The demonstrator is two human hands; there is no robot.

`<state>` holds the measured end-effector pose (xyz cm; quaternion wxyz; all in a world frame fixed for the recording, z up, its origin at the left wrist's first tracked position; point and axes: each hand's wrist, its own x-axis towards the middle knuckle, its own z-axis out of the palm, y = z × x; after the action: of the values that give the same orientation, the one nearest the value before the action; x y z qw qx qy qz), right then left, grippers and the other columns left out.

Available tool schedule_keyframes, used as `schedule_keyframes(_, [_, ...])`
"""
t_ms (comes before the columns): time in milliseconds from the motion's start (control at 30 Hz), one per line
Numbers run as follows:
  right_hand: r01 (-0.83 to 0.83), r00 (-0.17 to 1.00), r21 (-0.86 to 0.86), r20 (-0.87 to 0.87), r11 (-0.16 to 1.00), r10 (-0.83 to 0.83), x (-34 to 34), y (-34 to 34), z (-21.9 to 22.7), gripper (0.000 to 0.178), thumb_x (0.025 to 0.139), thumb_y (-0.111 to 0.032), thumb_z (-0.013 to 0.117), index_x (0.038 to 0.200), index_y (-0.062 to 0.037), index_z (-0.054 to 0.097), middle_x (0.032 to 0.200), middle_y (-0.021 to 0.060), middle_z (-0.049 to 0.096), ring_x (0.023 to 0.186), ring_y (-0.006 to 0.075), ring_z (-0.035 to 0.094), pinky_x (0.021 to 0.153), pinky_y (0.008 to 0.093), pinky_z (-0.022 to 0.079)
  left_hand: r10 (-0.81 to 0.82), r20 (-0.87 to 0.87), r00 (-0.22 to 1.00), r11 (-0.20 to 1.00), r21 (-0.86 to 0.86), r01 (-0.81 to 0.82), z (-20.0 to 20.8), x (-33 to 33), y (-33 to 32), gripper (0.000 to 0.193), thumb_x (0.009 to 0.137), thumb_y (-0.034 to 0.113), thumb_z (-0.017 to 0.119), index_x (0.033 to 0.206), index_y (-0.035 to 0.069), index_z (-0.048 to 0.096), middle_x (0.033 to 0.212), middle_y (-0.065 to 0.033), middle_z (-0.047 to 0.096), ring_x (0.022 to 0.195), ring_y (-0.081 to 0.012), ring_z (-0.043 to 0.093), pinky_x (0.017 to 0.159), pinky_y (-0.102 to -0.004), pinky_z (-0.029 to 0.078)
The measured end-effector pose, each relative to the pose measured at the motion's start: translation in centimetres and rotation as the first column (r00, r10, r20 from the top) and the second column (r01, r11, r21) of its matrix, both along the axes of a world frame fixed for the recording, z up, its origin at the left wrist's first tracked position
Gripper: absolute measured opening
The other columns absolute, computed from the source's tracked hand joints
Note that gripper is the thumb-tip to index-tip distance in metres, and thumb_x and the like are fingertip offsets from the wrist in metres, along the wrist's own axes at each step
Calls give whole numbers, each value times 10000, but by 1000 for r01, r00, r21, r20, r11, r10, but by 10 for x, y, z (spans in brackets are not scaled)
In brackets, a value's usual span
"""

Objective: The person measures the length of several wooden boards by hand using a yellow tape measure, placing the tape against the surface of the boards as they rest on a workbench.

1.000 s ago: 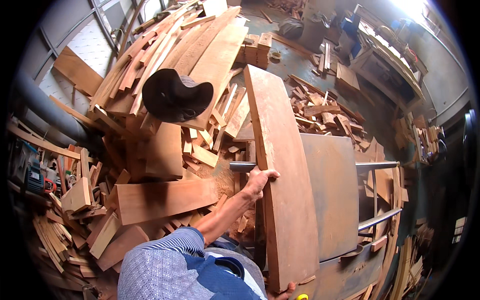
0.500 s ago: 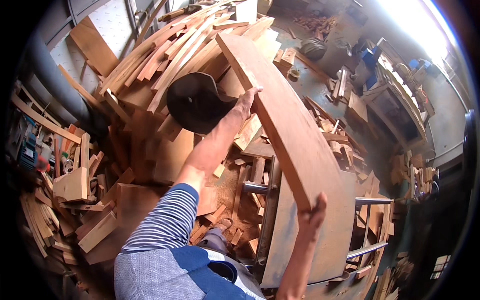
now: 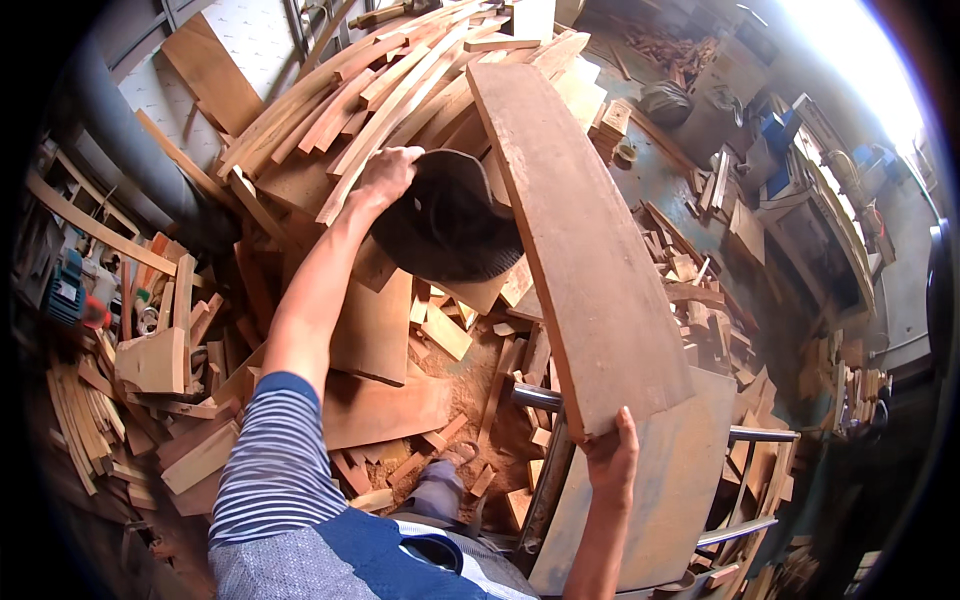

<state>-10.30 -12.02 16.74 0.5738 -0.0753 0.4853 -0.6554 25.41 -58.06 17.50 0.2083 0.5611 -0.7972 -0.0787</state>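
Note:
A thick, broad wooden plank slants from the woodpile down toward me. My right hand grips its near end, thumb up along the end and the other fingers mostly hidden beneath. My left hand is away from the plank, its fingers curled at the upper left rim of a dark, round, hollow thing shaped like a hat. Whether those fingers pinch the rim is hidden. The dark thing lies left of the plank's edge. Under the plank's near end is a flat-topped metal machine table.
Long timber strips are heaped at the far left. Offcuts crowd the left side, and sawdust with scraps covers the floor by my foot. Metal rails stick out right of the table. A cabinet-like machine stands at the far right.
My left hand has let go of the plank's left edge and moved left to the dark round thing. My right hand keeps its hold on the near end. The whole view has shifted slightly.

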Motion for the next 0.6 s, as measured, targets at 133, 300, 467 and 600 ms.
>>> schedule_keyframes(133, [63, 996, -29, -65, 998, -65, 16, 2, 18, 503, 955, -341, 671, 1277, 23, 544, 1162, 134, 670, 942, 260, 715, 739, 415, 640, -400, -65, 914, 835, -437, 335, 49, 1, 103, 376, 697, -75, 548, 1043, -32, 687, 1031, -224, 710, 1000, -410, 665, 906, -466, 528])
schedule_keyframes(300, [87, 995, -49, 44, 995, -85, 42, -29, 19, 444, 941, -301, 688, 1233, 16, 580, 1118, 143, 688, 953, 273, 717, 751, 445, 650, -163, -383, 909, 963, -263, 62, 140, 93, 307, 178, 762, 22, 688, 899, -57, 608, 957, -207, 683, 920, -340, 692, 842, -369, 536])
schedule_keyframes(467, [-7, 998, -20, 63, 1000, 8, 110, -152, -24, 404, 966, -343, 672, 1152, 15, 654, 1002, 132, 708, 876, 269, 711, 822, 454, 642, 21, -552, 833, 999, 53, 10, 184, 130, 391, 206, 647, 105, 656, 781, -44, 605, 784, -156, 672, 695, -244, 649, 657, -317, 485])
schedule_keyframes(600, [-784, 456, 85, -594, 615, 663, 151, -228, -6, 375, 878, -357, 775, 1089, -49, 735, 958, 111, 754, 837, 257, 731, 746, 411, 583, -12, -380, 925, 863, 463, 201, 156, 107, 390, 295, 679, 136, 713, 919, -35, 715, 820, -200, 694, 746, -329, 694, 709, -381, 543])
